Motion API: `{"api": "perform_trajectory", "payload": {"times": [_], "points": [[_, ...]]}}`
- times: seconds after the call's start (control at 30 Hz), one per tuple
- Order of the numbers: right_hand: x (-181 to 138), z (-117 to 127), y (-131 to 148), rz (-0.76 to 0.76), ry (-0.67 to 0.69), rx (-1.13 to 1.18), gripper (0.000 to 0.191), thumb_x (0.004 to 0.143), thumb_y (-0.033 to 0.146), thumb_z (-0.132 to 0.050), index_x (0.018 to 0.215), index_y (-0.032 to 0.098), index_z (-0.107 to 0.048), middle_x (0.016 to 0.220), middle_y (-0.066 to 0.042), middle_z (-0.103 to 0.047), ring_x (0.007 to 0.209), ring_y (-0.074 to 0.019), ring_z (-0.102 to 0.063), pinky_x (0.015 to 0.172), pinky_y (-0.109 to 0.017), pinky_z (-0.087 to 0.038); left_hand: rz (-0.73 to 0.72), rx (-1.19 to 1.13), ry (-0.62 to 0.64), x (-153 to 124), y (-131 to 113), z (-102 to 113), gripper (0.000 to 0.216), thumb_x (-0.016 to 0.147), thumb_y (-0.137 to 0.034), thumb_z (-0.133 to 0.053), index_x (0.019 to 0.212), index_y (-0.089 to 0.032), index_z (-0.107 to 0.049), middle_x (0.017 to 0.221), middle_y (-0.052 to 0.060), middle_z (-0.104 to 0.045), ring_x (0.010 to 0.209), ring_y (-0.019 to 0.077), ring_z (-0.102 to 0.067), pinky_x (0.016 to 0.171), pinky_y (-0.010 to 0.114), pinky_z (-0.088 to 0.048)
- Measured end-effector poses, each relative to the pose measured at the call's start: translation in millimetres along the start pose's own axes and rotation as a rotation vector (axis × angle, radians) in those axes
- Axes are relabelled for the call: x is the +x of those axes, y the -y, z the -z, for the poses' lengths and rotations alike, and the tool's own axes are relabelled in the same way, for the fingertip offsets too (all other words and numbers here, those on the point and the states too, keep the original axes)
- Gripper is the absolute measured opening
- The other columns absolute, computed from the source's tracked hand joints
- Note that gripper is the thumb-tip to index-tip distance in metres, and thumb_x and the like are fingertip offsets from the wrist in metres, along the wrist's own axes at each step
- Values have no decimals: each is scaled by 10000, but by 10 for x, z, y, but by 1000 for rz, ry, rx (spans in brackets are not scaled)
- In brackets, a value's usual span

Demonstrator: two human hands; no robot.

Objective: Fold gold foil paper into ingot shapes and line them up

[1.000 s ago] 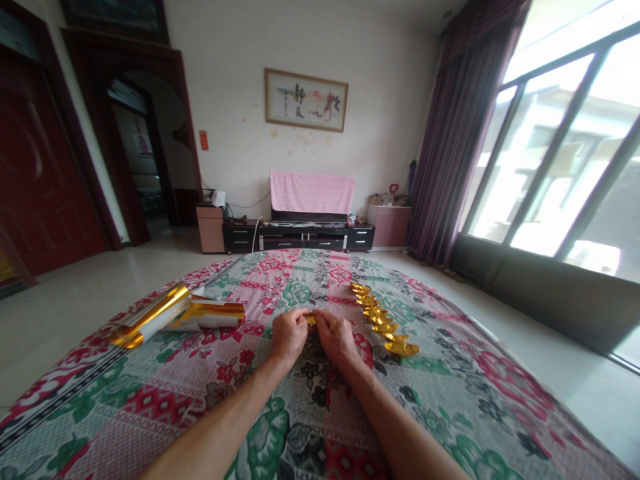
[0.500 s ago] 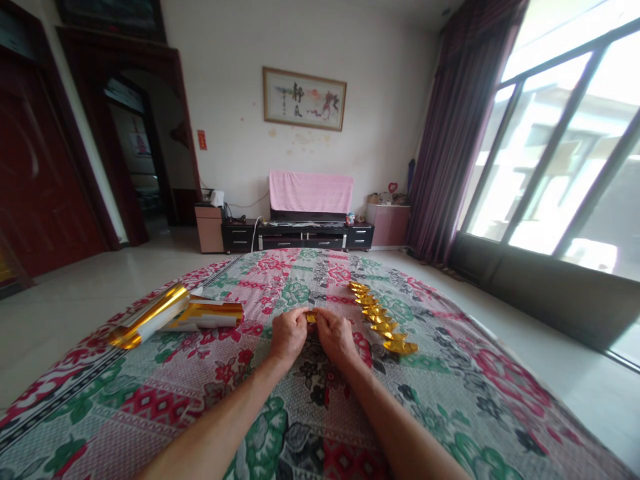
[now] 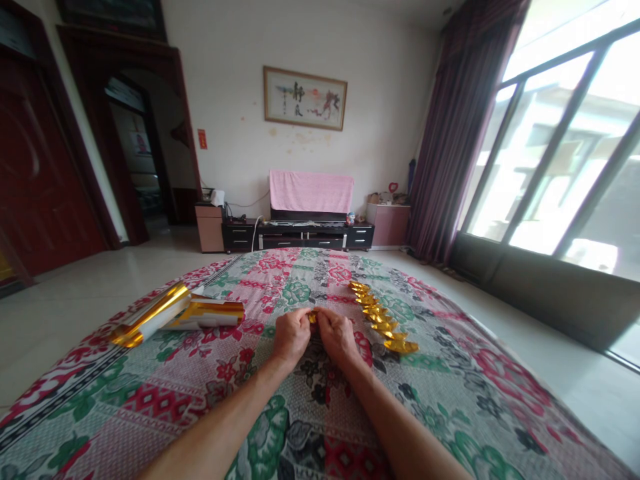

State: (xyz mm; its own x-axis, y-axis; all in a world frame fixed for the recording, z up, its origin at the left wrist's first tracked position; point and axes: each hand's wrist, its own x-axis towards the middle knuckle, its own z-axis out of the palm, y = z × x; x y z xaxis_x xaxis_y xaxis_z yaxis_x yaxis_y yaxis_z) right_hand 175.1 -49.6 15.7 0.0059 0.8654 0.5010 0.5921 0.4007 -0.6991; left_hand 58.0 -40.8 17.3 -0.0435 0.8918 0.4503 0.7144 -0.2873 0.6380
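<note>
A small piece of folded gold foil paper (image 3: 313, 318) is pinched between my two hands above the patterned cloth, mostly covered by the fingers. My left hand (image 3: 292, 335) grips its left side with thumb and bent fingers. On the other side my right hand (image 3: 337, 333) holds it the same way, the two hands almost touching. Right of my hands, a slanting row of several folded gold paper ingots (image 3: 381, 318) lies on the cloth. To the left rest curled sheets of gold foil paper, one longer roll (image 3: 153, 317) and a second roll (image 3: 210, 315) beside it.
A flowered cloth (image 3: 200, 400) covers the broad surface under my arms. Beyond it stand a low black cabinet (image 3: 285, 241) and a screen draped with a pink towel (image 3: 311, 191). A purple curtain (image 3: 440, 147) and large window are at the right.
My hands have shifted very slightly to the right and closed in around the folded gold paper, so less of it shows. The row of ingots and the rolls stay put.
</note>
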Motion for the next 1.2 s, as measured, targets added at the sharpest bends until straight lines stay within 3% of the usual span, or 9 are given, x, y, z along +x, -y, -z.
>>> {"api": "perform_trajectory", "payload": {"times": [0.23,0.43,0.67,0.9,1.2], "points": [[-6,-12,1,26,6,22,325,822,249,-372,840,207,-694,691,-10,-679,623,-139,-599,618,-187,-414,16,-18,-25,15,26,-2,317,786,-143,-417,964,-153,-678,942,84,-695,858,169,-646,811,244,-472],[2,13,32,1,14,-14,337,821,255,-367,789,182,-695,595,3,-635,534,-123,-543,530,-182,-361,-18,-33,0,3,14,4,313,786,-143,-416,950,-155,-683,925,76,-700,843,162,-650,779,229,-479],[10,-14,-7,26,27,13,332,823,244,-367,883,212,-692,722,-14,-681,645,-142,-601,600,-186,-394,35,-71,-26,14,9,16,320,784,-122,-402,932,-152,-685,902,71,-705,834,152,-652,777,224,-482],[4,12,25,-9,27,0,331,818,253,-374,789,182,-696,609,-2,-643,551,-124,-550,542,-181,-363,-21,-6,-10,-6,16,-1,309,783,-143,-419,940,-161,-685,909,74,-703,840,170,-651,786,249,-481],[4,-5,-8,30,43,21,330,823,249,-365,820,201,-692,644,1,-647,574,-126,-553,587,-184,-388,3,-26,-18,3,19,8,310,782,-142,-414,931,-160,-685,900,73,-705,829,171,-650,767,244,-478]]}}
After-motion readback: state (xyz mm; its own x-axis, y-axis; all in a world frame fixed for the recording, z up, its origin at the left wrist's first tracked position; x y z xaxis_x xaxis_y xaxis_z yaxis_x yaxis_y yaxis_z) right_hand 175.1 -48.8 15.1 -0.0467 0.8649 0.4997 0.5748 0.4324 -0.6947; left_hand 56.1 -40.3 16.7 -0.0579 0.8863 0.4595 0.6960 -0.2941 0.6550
